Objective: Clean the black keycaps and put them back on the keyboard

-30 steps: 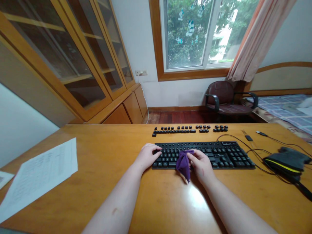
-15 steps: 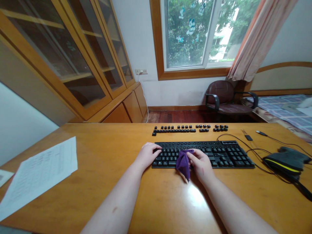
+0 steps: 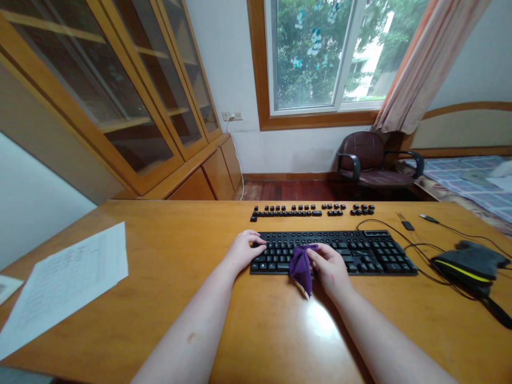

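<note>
A black keyboard (image 3: 360,250) lies on the wooden desk (image 3: 168,250) in front of me. My right hand (image 3: 330,269) is closed on a bunched purple cloth (image 3: 301,266) that rests against the keyboard's lower middle keys. My left hand (image 3: 242,250) lies on the keyboard's left end, its fingers curled over the keys and its thumb near the edge. Beyond the keyboard, several loose black keycaps (image 3: 312,211) are lined up in rows on the desk.
A printed sheet of paper (image 3: 64,285) lies at the desk's left. Cables (image 3: 420,250), a small black USB plug (image 3: 408,225) and a black and yellow device (image 3: 466,264) sit at the right. Glass-door cabinets stand to the left, a brown armchair (image 3: 368,160) under the window.
Almost nothing has moved. Both hands stay on the keyboard, and the view has shifted slightly.
</note>
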A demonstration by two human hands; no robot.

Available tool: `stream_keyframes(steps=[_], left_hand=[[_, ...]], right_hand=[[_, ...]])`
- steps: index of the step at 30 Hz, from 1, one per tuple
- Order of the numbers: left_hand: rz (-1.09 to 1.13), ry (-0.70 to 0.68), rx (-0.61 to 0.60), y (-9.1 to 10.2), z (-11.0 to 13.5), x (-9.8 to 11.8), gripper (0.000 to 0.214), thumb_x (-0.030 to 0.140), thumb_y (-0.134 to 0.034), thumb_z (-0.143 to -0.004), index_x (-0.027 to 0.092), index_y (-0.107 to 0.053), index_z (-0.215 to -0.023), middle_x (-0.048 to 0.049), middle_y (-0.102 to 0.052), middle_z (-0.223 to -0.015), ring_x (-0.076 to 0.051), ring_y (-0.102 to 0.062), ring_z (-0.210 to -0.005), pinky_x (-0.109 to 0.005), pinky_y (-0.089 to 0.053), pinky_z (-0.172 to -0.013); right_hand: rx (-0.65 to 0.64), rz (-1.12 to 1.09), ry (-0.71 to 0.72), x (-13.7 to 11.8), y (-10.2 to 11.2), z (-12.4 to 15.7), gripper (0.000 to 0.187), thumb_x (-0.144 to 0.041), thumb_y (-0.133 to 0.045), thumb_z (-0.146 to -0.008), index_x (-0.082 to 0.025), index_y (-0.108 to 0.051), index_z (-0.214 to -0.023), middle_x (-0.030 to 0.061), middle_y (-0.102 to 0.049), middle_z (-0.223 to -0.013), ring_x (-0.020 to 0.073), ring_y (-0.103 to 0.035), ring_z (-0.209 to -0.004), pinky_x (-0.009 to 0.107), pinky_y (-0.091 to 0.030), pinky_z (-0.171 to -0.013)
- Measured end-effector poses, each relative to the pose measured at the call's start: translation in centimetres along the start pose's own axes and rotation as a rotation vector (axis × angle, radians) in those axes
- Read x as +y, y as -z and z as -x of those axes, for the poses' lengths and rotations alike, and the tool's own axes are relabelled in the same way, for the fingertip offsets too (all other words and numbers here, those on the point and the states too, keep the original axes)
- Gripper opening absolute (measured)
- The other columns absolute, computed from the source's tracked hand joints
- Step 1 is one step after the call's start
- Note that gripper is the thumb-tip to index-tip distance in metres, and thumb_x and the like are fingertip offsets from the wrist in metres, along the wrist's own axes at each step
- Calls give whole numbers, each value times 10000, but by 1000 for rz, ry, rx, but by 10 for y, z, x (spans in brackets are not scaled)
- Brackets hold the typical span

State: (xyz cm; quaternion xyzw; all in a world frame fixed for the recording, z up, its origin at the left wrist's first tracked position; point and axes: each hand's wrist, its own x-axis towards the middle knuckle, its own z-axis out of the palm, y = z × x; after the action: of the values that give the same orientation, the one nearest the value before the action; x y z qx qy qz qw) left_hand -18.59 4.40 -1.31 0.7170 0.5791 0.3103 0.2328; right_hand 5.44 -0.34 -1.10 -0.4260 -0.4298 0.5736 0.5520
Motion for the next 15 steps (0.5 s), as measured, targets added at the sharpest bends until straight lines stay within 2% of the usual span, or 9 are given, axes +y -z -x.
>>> stream_keyframes(steps=[10, 12, 15], left_hand=[[23, 7, -13, 2, 1, -2, 152, 315, -635, -687, 226, -718, -778, -52, -607, -956, -197, -567, -935, -352, -436, -893], [83, 11, 61, 2, -1, -8, 203, 335, -612, -709, 211, -696, -846, -52, -618, -960, -190, -574, -930, -342, -446, -882], [85, 168, 266, 3, -9, -21, 272, 335, -530, -769, 166, -635, -955, -69, -634, -952, -173, -595, -856, -317, -478, -812]], right_hand=[[30, 41, -2, -3, -2, 0, 233, -387, -678, -672, -168, -629, -734, -21, -552, -523, 111, -470, -462, 236, -372, -453], [25, 40, -6, -1, -1, 0, 235, -394, -672, -676, -171, -629, -737, -20, -553, -524, 113, -469, -461, 237, -369, -450], [13, 35, -5, 0, -1, 0, 241, -401, -669, -677, -171, -628, -738, -20, -556, -529, 112, -467, -458, 239, -369, -451]])
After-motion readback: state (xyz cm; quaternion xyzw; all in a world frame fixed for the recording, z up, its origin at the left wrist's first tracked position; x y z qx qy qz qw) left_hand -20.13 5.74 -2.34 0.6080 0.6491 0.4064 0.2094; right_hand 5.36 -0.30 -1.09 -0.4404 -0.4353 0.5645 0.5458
